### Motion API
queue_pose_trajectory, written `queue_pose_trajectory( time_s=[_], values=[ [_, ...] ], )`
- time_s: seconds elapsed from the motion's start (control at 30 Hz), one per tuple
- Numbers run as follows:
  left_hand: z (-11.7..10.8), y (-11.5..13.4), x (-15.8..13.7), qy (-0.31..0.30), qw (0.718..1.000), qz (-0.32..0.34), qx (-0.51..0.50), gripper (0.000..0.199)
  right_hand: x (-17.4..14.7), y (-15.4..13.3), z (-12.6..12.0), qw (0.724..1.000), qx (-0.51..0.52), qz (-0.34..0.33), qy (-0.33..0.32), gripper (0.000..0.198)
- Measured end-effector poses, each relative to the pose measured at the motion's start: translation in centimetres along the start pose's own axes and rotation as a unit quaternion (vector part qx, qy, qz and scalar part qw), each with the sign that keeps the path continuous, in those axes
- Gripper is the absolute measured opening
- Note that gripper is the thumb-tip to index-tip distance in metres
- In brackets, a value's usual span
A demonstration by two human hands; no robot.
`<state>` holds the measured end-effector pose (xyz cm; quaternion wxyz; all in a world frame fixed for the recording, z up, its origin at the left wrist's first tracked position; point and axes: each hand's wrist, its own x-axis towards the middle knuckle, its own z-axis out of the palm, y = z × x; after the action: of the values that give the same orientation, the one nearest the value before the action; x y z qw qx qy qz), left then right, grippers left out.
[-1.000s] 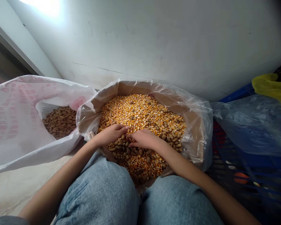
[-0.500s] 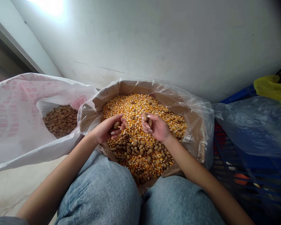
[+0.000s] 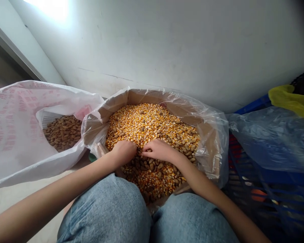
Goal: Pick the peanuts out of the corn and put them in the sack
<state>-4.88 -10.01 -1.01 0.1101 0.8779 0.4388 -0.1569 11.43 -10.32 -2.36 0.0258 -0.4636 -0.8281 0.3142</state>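
Observation:
A box lined with clear plastic [image 3: 212,135] holds yellow corn kernels [image 3: 147,125] with unshelled peanuts [image 3: 149,164] mixed in, thickest below my hands. My left hand [image 3: 125,152] is down on the left of this mix, back upward and closed; its fingertips are hidden. Just across from it, my right hand [image 3: 159,150] reaches in from the right with its fingers bent together near the peanuts. What either hand holds, if anything, does not show. Left of the box, a white woven sack [image 3: 12,135] gapes around a heap of unshelled peanuts [image 3: 63,133].
My knees [image 3: 108,209] press close to the box's near side. A pale wall [image 3: 167,44] rises behind it. On the right are a blue slatted crate [image 3: 268,202], a clear plastic bag [image 3: 273,138] and a yellow bag [image 3: 291,99].
Both hands have come down from above the corn into the mix, turning backs upward. The peanuts seen in each hand earlier no longer show. The view has shifted slightly.

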Motion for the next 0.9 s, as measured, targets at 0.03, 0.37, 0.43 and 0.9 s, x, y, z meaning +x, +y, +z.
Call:
queue_pose_trajectory(
  time_s=[0.03,0.37,0.43,0.9],
  values=[
    [0.0,0.0,0.0,0.004,1.0,0.004,0.0,0.029,-0.2,-0.2,0.0,0.999,-0.047,0.002,-0.012,0.021],
    [0.4,0.2,0.3,-0.004,0.999,0.037,-0.011,0.026,-0.9,-0.6,0.5,0.976,-0.208,-0.029,-0.054,0.024],
    [0.4,0.1,0.3,0.012,0.999,0.025,-0.034,0.028,-1.1,-0.5,0.5,0.977,-0.207,-0.021,-0.05,0.024],
    [-1.8,-1.4,-0.6,-0.146,0.693,-0.033,-0.705,0.024,-1.5,-0.1,-0.8,0.896,0.427,0.036,0.114,0.025]
  ],
)
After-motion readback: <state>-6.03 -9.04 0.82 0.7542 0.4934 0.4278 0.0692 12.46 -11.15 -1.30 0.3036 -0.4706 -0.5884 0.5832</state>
